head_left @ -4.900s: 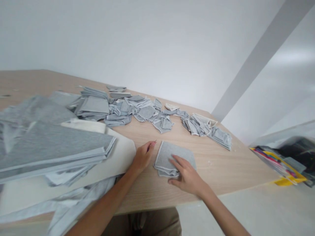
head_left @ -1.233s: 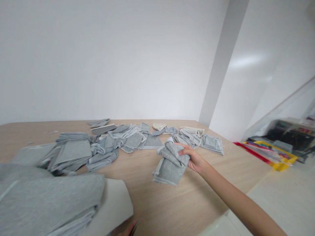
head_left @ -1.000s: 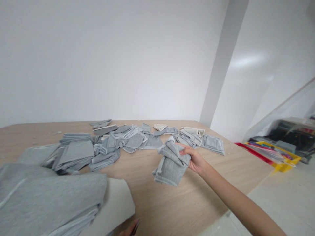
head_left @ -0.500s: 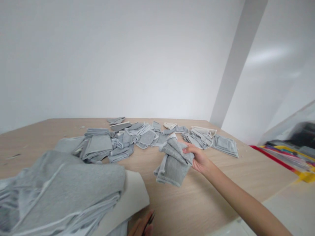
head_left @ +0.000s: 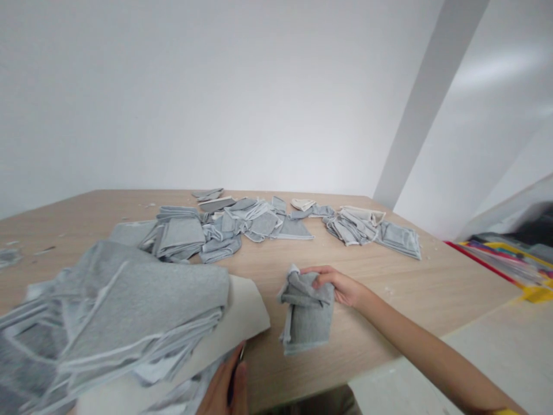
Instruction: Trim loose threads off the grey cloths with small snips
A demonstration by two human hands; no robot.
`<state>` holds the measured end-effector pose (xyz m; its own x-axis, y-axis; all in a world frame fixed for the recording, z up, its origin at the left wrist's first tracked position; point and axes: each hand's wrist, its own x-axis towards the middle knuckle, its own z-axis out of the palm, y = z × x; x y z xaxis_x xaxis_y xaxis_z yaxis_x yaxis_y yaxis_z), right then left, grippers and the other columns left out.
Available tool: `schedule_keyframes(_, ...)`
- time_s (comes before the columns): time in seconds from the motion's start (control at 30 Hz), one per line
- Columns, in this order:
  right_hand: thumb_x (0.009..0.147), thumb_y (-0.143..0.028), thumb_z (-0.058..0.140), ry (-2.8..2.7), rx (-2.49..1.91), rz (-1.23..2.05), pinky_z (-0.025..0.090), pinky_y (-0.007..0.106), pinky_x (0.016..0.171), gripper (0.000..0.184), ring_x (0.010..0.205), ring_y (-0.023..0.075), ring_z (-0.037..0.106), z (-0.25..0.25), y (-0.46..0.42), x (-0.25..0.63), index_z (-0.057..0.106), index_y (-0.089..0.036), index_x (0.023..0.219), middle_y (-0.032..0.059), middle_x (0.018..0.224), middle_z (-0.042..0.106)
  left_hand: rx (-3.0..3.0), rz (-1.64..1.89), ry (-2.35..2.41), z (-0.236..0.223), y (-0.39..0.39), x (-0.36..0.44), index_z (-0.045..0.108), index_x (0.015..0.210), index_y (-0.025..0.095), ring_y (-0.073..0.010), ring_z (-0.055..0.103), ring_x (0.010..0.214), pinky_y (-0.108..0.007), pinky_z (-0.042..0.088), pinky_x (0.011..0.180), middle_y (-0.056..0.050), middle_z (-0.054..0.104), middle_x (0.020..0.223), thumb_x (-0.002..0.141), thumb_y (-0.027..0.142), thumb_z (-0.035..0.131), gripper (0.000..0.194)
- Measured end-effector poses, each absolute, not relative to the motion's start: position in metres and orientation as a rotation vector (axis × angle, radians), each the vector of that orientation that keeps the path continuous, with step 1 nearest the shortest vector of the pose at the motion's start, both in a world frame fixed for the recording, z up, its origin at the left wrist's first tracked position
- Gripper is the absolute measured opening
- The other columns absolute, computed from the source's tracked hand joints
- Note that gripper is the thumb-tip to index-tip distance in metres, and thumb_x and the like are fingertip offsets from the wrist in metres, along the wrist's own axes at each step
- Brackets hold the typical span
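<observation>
My right hand (head_left: 341, 286) is closed on a folded piece of grey fabric (head_left: 309, 323), pinching its upper right corner, with the piece hanging just over or against the table; contact cannot be told. Low in the view, my left hand (head_left: 227, 383) has its fingers closed round a slim dark pointed tool (head_left: 235, 372), mostly hidden by the fingers. That hand lies beside a large heap of grey fabric pieces (head_left: 151, 300) with white edges. A cream-coloured sheet (head_left: 250, 302) sticks out from under the heap's upper layers.
Folded grey pieces (head_left: 179, 236) and a loose pile of grey cut pieces (head_left: 259, 222) lie across the back of the wooden table (head_left: 389, 288). Further right are another pile (head_left: 352, 225) and a flat stack (head_left: 400, 239). A red and yellow container (head_left: 496, 268) stands past the right edge.
My right hand has brought the grey fabric piece down and nearer to me. My left hand with the dark tool has come further into view, and the camera has tilted downward slightly.
</observation>
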<state>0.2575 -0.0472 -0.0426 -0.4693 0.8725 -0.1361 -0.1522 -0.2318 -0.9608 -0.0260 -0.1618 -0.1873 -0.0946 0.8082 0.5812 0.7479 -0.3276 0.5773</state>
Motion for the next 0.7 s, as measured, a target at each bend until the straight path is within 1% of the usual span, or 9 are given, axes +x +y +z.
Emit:
schedule_keyframes(0.07, 0.061, -0.014, 0.064, -1.507, -1.130, 1.670, 0.054, 0.028, 0.076, 0.044, 0.082, 0.0191, 0.069, -0.064, -0.050, 0.263, 0.074, -0.016, 0.104, 0.0047, 0.092, 0.076, 2.093, 1.422, 1.788, -0.181, -0.163, -0.030, 0.059, 0.124, 0.024, -0.0249, 0.067, 0.110, -0.043, 0.058, 0.092, -0.005, 0.070, 0.122, 0.097, 0.035, 0.042, 0.034)
schedule_keyframes(0.17, 0.063, -0.018, 0.067, -1.807, -1.380, 1.341, 0.053, 0.034, 0.080, 0.042, 0.087, 0.0219, 0.068, -0.083, -0.050, 0.273, 0.074, -0.016, 0.105, 0.0050, 0.095, 0.075, 2.143, 1.437, 1.748, -0.174, -0.164, -0.028, 0.060, 0.122, 0.020, -0.0236, 0.068, 0.108, -0.040, 0.058, 0.092, -0.007, 0.071, 0.119, 0.097, 0.036, 0.042, 0.034)
schedule_keyframes(0.27, 0.065, -0.019, 0.070, -1.830, -1.504, 1.105, 0.051, 0.038, 0.082, 0.051, 0.085, 0.0229, 0.065, -0.086, -0.052, 0.286, 0.069, -0.013, 0.116, 0.0085, 0.095, 0.073, 2.159, 1.430, 1.745, -0.171, -0.164, -0.023, 0.062, 0.120, 0.018, -0.0233, 0.068, 0.108, -0.038, 0.056, 0.093, -0.009, 0.071, 0.117, 0.097, 0.037, 0.043, 0.035)
schedule_keyframes(0.33, 0.069, -0.020, 0.070, -1.816, -1.560, 0.962, 0.049, 0.040, 0.085, 0.053, 0.087, 0.0230, 0.063, -0.082, -0.060, 0.292, 0.066, -0.013, 0.122, 0.0099, 0.098, 0.070, 2.148, 1.426, 1.756, -0.172, -0.165, -0.022, 0.062, 0.119, 0.017, -0.0235, 0.067, 0.108, -0.038, 0.055, 0.094, -0.010, 0.071, 0.117, 0.097, 0.037, 0.043, 0.036)
schedule_keyframes(0.4, 0.074, -0.021, 0.067, -1.845, -1.566, 0.751, 0.047, 0.040, 0.090, 0.048, 0.094, 0.0236, 0.062, -0.076, -0.074, 0.293, 0.066, -0.016, 0.122, 0.0101, 0.103, 0.068, 2.130, 1.419, 1.771, -0.172, -0.166, -0.022, 0.062, 0.120, 0.018, -0.0238, 0.067, 0.109, -0.038, 0.054, 0.095, -0.009, 0.071, 0.118, 0.097, 0.038, 0.043, 0.036)
schedule_keyframes(0.5, 0.081, -0.019, 0.062, -1.898, -1.446, 0.417, 0.047, 0.039, 0.094, 0.035, 0.102, 0.0231, 0.062, -0.069, -0.105, 0.283, 0.068, -0.022, 0.115, 0.0087, 0.107, 0.067, 2.122, 1.410, 1.750, -0.173, -0.166, -0.021, 0.061, 0.123, 0.020, -0.0230, 0.065, 0.111, -0.037, 0.052, 0.098, -0.007, 0.070, 0.121, 0.096, 0.038, 0.044, 0.036)
schedule_keyframes(0.57, 0.084, -0.018, 0.060, -1.868, -1.344, 0.352, 0.049, 0.036, 0.092, 0.028, 0.100, 0.0215, 0.063, -0.071, -0.127, 0.270, 0.070, -0.023, 0.111, 0.0078, 0.105, 0.067, 2.121, 1.404, 1.730, -0.172, -0.166, -0.021, 0.060, 0.123, 0.021, -0.0223, 0.064, 0.113, -0.036, 0.051, 0.099, -0.006, 0.069, 0.123, 0.096, 0.038, 0.044, 0.036)
schedule_keyframes(0.63, 0.085, -0.021, 0.063, -1.817, -1.279, 0.397, 0.051, 0.033, 0.085, 0.023, 0.094, 0.0199, 0.064, -0.078, -0.147, 0.255, 0.072, -0.023, 0.106, 0.0067, 0.100, 0.068, 2.124, 1.398, 1.727, -0.171, -0.166, -0.020, 0.060, 0.124, 0.021, -0.0219, 0.064, 0.113, -0.034, 0.050, 0.099, -0.006, 0.069, 0.123, 0.096, 0.037, 0.045, 0.036)
schedule_keyframes(0.7, 0.082, -0.024, 0.069, -1.791, -1.262, 0.487, 0.052, 0.032, 0.081, 0.021, 0.089, 0.0192, 0.065, -0.090, -0.163, 0.240, 0.073, -0.023, 0.102, 0.0057, 0.096, 0.068, 2.139, 1.396, 1.720, -0.171, -0.166, -0.020, 0.060, 0.124, 0.021, -0.0217, 0.064, 0.112, -0.033, 0.050, 0.099, -0.006, 0.069, 0.122, 0.096, 0.037, 0.045, 0.036)
